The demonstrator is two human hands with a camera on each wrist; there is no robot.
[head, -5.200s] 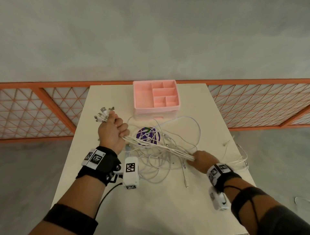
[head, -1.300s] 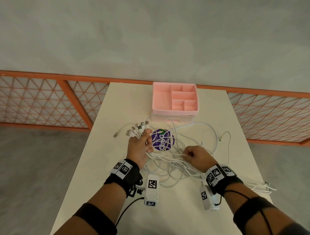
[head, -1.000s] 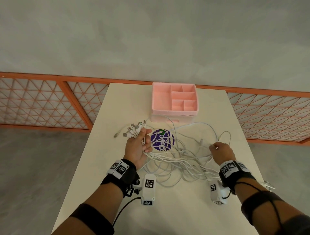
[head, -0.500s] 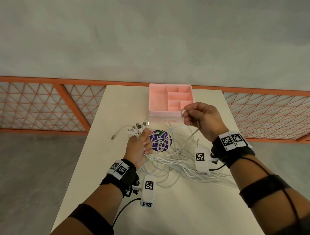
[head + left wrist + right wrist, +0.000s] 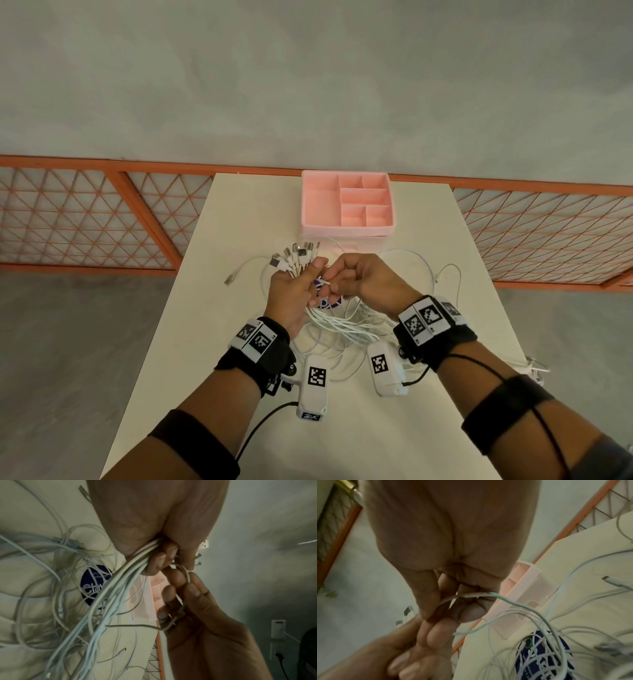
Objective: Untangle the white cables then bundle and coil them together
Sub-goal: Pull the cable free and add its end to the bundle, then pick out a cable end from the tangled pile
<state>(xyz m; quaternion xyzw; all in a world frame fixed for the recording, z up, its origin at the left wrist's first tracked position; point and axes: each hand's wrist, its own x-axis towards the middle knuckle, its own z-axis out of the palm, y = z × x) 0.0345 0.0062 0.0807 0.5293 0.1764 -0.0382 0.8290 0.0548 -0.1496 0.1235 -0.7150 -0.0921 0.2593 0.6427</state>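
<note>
— Where are the hands now?
— The left hand [image 5: 291, 291] still clenches the bundle of thin white cables [image 5: 337, 327] just below the fanned metal plugs [image 5: 294, 257], above the pale worktop [image 5: 212, 308]. The right hand [image 5: 366, 281], raised near the pink plastic divided tray [image 5: 346, 205] half a second ago, has come down against the left.
— Holding anything?
— Its fingers [image 5: 171, 596] pinch one white cable end [image 5: 324, 282] at the left fingertips.
— The rest?
— Loose loops lie on the worktop over the round purple sticker [image 5: 93, 585].
</note>
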